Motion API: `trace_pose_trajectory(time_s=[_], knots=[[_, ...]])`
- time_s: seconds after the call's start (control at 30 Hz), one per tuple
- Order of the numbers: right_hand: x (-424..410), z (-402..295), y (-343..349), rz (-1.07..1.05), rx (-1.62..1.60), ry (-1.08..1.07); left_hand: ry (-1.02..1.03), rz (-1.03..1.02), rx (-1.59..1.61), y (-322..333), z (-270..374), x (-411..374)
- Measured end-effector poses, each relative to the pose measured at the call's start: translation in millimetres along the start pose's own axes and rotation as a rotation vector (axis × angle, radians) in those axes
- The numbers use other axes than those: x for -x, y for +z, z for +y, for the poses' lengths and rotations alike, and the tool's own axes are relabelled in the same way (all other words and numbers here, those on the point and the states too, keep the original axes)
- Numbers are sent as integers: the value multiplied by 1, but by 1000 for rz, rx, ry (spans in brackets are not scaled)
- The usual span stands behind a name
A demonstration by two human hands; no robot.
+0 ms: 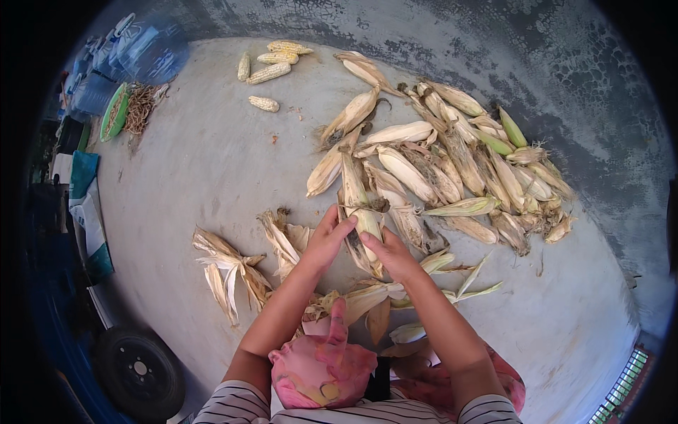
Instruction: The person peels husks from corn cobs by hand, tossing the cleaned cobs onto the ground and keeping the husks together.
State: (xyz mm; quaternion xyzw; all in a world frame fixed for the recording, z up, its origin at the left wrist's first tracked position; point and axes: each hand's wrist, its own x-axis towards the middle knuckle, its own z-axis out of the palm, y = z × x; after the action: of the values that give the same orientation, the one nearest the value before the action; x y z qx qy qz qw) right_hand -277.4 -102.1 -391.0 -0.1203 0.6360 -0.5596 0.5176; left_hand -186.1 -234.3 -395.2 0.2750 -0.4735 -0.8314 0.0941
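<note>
Both hands hold one ear of corn [366,225] in front of me, with a pale, smooth face of it showing between my thumbs. Dry husk still hangs around its sides. My left hand [326,241] grips it from the left, thumb laid across it. From the right, my right hand [394,257] presses its thumb near the lower end. The fingertips behind the ear are hidden. Just beyond and to the right lies a heap of unhusked corn ears [450,159], mostly dry and tan, a few green. Stripped husks [238,265] lie left of my forearms and below my hands.
Several bare corn cobs with kernels [270,73] lie on the concrete floor [212,159] near the wall [476,42]. At far left are clear blue plastic jugs [151,53], a green basin [114,112] and a brown dried pile [140,108]. A black wheel [139,367] stands lower left.
</note>
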Motion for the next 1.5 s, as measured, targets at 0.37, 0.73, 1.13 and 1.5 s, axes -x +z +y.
trace_pose_trajectory(time_s=[0.37,0.73,1.13,1.5], knots=[[20,-16,-29,298,1037,-570,-216,40,-355,-8,39,5],[27,13,-33,341,868,-564,-145,50,-315,-1,11,6],[32,9,-33,159,873,-474,-344,-130,-554,-17,45,11],[34,13,-30,198,880,-473,-247,91,-309,-26,-8,10]])
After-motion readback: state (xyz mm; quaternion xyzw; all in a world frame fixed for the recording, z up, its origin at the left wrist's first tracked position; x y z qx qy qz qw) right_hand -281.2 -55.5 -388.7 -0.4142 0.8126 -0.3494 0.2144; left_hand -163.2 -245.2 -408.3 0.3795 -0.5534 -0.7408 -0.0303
